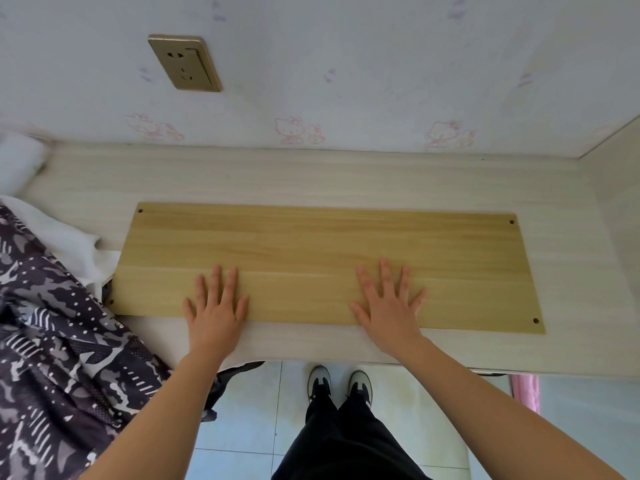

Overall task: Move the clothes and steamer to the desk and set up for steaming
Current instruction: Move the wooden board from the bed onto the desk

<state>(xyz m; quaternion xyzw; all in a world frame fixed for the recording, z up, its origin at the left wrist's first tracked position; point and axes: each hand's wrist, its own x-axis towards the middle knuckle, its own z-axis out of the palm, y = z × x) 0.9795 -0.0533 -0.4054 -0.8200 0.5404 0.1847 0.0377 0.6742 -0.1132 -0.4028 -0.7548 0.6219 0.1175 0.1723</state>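
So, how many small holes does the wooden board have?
4, one by each corner of the wooden board: far-left hole, far-right hole, near-left hole, near-right hole. The left hand and right hand cover part, so others may be hidden.

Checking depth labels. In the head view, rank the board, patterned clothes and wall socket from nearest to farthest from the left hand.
1. Board: directly under the left hand, which lies flat on its near edge.
2. Patterned clothes: heaped to the hand's left, apart from it.
3. Wall socket: high up, beyond the board's far edge, farthest.
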